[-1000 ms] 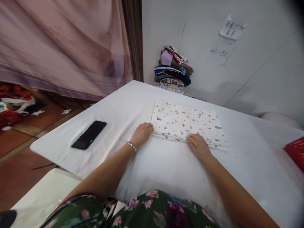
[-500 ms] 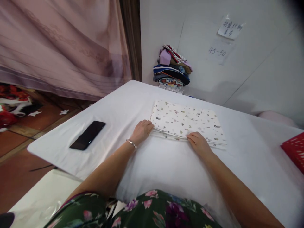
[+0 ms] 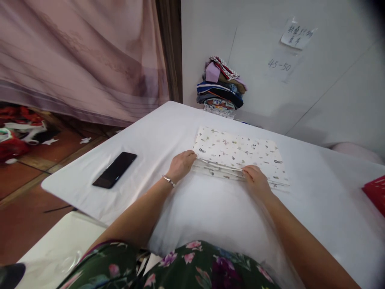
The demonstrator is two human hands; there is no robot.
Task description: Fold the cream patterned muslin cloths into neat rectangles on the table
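A white cloth (image 3: 237, 150) with small printed figures lies folded in layers on the white-covered table (image 3: 156, 140). At its near left corner, my left hand (image 3: 183, 163) is closed, with the fingertips pinching the cloth's edge. My right hand (image 3: 255, 178) is closed on the near edge, right of the middle, and holds the upper layer slightly raised. Below that edge the lower layers show as a narrow strip. Both thumbs are partly hidden.
A black phone (image 3: 115, 170) lies on the table's left part. Folded clothes (image 3: 221, 88) are stacked at the back by the wall. A red basket (image 3: 375, 192) stands at the right edge. A pink curtain (image 3: 84, 56) hangs at the left.
My right hand has lifted the near edge of the cloth's upper layer a little. My left hand keeps its place at the corner. The whole view has shifted slightly.
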